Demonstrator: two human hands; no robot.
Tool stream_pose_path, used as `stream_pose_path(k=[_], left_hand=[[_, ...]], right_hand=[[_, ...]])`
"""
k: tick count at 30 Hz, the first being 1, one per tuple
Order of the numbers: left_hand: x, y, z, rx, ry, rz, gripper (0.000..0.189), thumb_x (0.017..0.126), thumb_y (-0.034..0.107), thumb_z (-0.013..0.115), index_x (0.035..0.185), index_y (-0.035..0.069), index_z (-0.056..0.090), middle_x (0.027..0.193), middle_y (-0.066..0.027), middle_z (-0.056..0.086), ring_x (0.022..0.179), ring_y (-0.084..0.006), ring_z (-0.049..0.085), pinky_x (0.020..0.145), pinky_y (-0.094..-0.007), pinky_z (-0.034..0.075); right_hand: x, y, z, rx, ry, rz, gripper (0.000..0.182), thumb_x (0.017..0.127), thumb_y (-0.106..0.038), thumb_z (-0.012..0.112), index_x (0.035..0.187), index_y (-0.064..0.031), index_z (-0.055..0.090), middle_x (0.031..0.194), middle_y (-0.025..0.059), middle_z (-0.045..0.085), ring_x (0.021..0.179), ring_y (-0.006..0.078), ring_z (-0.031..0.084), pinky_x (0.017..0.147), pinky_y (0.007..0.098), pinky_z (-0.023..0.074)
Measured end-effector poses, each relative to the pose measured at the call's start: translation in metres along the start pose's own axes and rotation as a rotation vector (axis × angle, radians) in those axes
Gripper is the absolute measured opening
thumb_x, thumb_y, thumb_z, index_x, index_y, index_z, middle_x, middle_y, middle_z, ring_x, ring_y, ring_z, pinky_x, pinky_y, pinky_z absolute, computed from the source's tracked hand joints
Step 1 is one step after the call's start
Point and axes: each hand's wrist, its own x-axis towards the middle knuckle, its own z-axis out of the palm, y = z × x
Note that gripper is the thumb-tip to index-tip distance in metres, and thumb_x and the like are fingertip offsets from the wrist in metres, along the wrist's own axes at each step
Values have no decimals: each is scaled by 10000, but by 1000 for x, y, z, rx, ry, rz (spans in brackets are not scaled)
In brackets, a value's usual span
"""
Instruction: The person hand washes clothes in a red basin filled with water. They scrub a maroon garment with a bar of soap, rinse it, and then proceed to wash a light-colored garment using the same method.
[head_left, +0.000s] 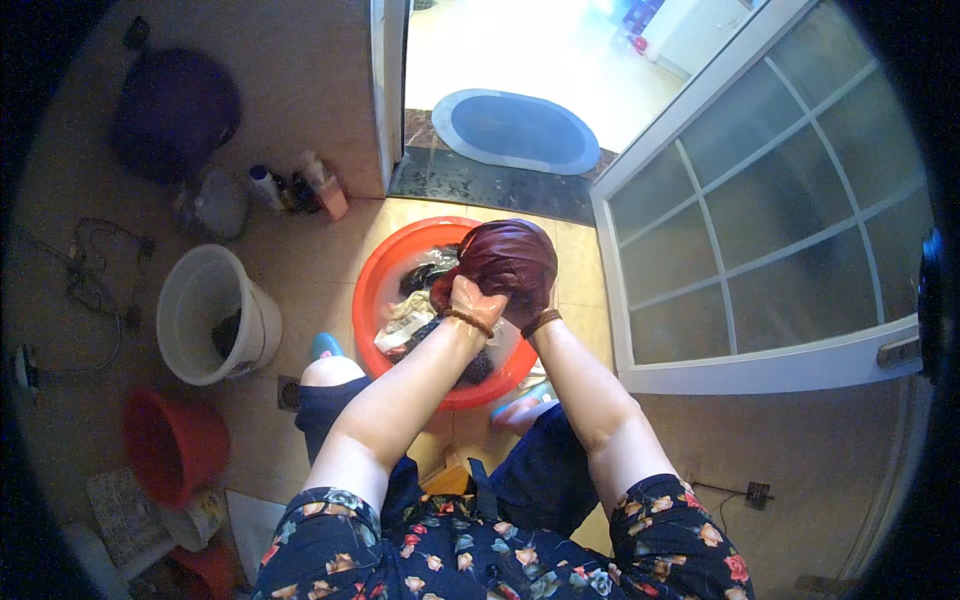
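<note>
A wet, dark red garment (506, 259) is bunched up above an orange-red plastic basin (365, 307). My left hand (478, 297) is shut on its near side, fingers partly hidden in the folds. On the right, my right hand (534, 315) holds the same bundle and is mostly covered by it. Brown bands circle both wrists. Cloudy water fills the basin, with black clothes (420, 279) and a cream-coloured cloth (409, 313) lying in it.
A white bucket (264, 315) and a red bucket (202, 442) stand to the left. Several bottles (326, 187) line the wall. An open white door with glass panes (772, 217) bounds the right side. Beyond the dark threshold (487, 184) lies a blue mat (517, 131).
</note>
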Motion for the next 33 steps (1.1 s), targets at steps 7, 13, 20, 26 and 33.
stream_pose_path(k=[7,13,20,26,33], left_hand=[[6,21,-24,-1272,317,-526,438,812,198,384,1217,82,502,1208,-128,539,1126,-314,491,993,-476,355],[-20,61,-18,-925,-100,-741,634,773,538,530,1281,175,421,1321,-77,432,1230,-334,362,963,-674,134],[-34,88,-17,-985,-406,-670,808,654,677,576,1239,129,471,1240,-76,510,1141,-274,483,979,-513,344],[-28,77,-25,-1047,-380,-627,412,792,284,646,1141,92,539,1127,-120,578,1053,-268,548,950,-459,408],[-31,70,-39,-804,-339,-841,373,736,182,614,1080,50,555,1024,-143,616,914,-268,612,863,-434,480]], right_hand=[[20,-29,29,-148,556,153,336,746,-228,524,1037,-69,576,993,111,616,885,249,603,759,425,518],[36,-33,49,-654,315,-409,394,623,-64,617,1010,-10,568,909,123,635,856,236,620,811,369,489],[-25,-28,124,-1634,104,-624,333,546,-137,600,847,2,574,767,186,581,732,347,584,686,394,475],[-50,-26,140,-1862,-28,-503,604,484,-321,667,990,-16,542,1090,181,424,1034,320,397,885,424,327],[-36,-56,105,-1145,-302,94,417,781,-425,584,926,-51,470,934,56,494,882,180,472,802,293,364]])
